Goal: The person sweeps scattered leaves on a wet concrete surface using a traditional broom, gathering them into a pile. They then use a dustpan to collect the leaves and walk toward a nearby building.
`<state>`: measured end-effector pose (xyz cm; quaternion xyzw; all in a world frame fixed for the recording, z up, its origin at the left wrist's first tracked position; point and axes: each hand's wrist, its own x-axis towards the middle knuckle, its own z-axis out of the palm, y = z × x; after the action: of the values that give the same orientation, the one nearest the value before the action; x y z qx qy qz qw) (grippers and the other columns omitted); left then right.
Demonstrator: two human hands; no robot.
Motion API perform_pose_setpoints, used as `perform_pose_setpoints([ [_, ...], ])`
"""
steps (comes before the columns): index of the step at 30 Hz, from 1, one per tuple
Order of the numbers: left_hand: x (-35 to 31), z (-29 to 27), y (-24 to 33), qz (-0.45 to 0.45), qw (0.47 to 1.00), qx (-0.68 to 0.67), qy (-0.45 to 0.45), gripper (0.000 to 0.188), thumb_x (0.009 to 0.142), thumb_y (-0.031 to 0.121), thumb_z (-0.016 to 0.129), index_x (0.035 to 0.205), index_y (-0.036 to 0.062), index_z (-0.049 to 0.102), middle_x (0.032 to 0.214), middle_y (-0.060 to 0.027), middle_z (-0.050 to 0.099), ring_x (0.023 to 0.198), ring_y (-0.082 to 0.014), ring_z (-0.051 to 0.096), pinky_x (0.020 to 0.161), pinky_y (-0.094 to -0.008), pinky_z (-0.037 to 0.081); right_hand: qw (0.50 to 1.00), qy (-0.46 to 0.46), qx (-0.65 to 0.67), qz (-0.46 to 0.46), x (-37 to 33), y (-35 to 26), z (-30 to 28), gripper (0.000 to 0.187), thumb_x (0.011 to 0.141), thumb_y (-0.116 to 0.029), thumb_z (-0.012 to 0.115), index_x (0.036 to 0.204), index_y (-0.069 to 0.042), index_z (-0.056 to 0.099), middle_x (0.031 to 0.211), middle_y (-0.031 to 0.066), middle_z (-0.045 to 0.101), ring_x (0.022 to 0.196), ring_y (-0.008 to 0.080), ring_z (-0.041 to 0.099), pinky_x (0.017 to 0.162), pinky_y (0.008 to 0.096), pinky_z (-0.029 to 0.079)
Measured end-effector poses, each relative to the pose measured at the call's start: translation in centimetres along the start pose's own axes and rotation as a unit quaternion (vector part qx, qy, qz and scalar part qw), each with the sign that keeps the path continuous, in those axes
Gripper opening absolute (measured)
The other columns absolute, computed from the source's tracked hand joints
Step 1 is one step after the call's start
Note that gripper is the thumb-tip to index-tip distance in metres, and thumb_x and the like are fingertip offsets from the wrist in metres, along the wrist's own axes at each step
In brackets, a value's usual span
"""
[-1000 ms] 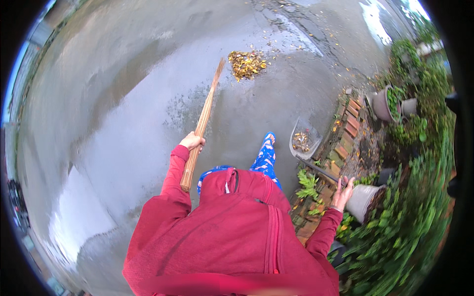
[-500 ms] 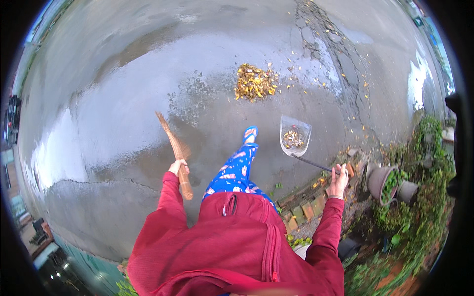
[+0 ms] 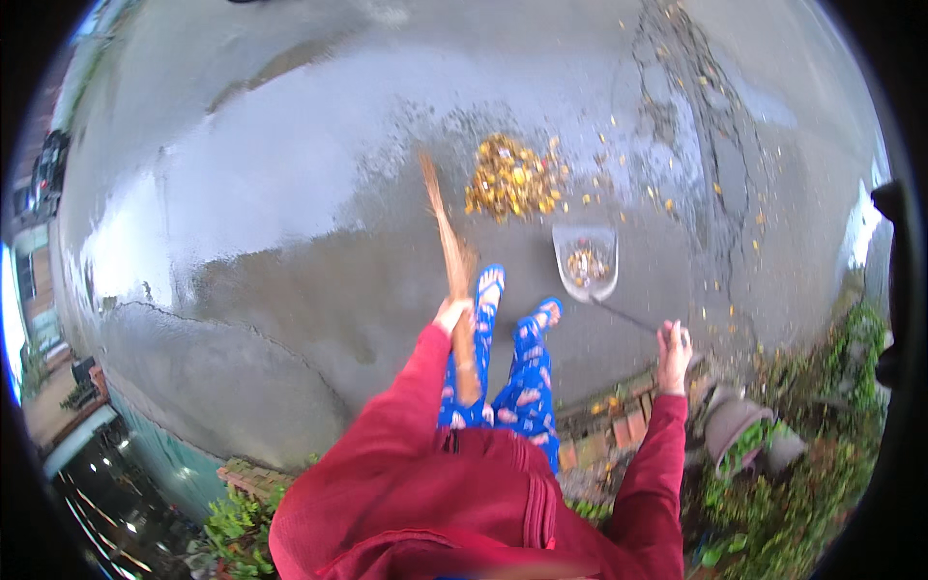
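Observation:
My left hand [image 3: 452, 314] is closed round the handle of a straw broom [image 3: 449, 242]; its bristles point away from me, toward the left side of a heap of yellow and brown leaves [image 3: 515, 177]. My right hand [image 3: 674, 350] grips the long dark handle of a dustpan [image 3: 587, 268]. The pan is pale, looks see-through, and has some leaves and bits of litter in it. It is just in front of the heap, on my side of it. Whether the pan touches the ground I cannot tell.
Wet grey pavement with shallow puddles [image 3: 319, 126] spreads ahead. A cracked strip [image 3: 710, 126] with scattered leaves runs along the right. At the near right are a brick border [image 3: 609, 437], a plant pot [image 3: 737, 430] and greenery. My sandalled feet [image 3: 491, 282] are below the heap.
The broom has swung right and forward, closer to the leaf heap. I have stepped ahead, so both feet now show. The dustpan is nearer the heap, still held by its handle.

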<state>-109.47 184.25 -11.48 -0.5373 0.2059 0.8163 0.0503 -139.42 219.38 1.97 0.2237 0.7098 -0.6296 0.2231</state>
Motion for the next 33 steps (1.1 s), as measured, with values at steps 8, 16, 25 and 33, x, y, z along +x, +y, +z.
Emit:
perform_pose_setpoints([
  [8,-6.6,-1.8,6.8,0.078,0.952,0.189,0.230,0.049,0.065,-0.002,0.058,0.110,0.0011,0.042,0.057,-0.0074,0.051,0.042,-0.0187,0.051,0.039,-0.0341,0.045,0.980,-0.175,-0.088,-0.035,10.9,-2.4,-1.2,0.015,0.091,-0.017,0.055,0.082,-0.006,0.052,0.094,0.0059,0.057,0.094,0.0148,0.054,0.090,0.0354,0.046],
  [16,9.4,-2.0,13.6,0.076,0.842,0.354,0.401,0.087,0.062,0.017,0.065,0.138,0.0101,0.025,0.087,-0.0148,0.066,0.070,-0.0233,0.067,0.070,-0.0327,0.053,0.946,-0.243,-0.212,-0.041,18.1,-4.4,-0.6,0.016,0.088,-0.015,0.057,0.077,-0.005,0.051,0.086,0.0040,0.056,0.085,0.0118,0.053,0.082,0.0273,0.046],
  [25,16.9,10.9,9.9,0.108,0.747,0.573,0.320,0.082,0.074,0.029,0.057,0.141,0.0051,0.015,0.116,-0.0276,0.053,0.105,-0.0400,0.055,0.094,-0.0451,0.042,0.909,-0.306,-0.264,-0.102,19.2,-5.3,-0.1,0.018,0.088,-0.016,0.058,0.094,0.001,0.057,0.097,0.0078,0.058,0.093,0.0153,0.055,0.085,0.0289,0.046],
  [33,14.5,10.5,0.4,-0.006,0.744,0.651,0.151,0.098,0.068,0.021,0.060,0.142,0.0014,-0.002,0.106,-0.0315,0.057,0.101,-0.0398,0.057,0.089,-0.0403,0.045,0.909,-0.303,-0.273,-0.086,23.0,-3.6,0.5,0.014,0.089,-0.015,0.056,0.084,-0.002,0.057,0.094,0.0046,0.058,0.096,0.0117,0.054,0.091,0.0300,0.046],
])
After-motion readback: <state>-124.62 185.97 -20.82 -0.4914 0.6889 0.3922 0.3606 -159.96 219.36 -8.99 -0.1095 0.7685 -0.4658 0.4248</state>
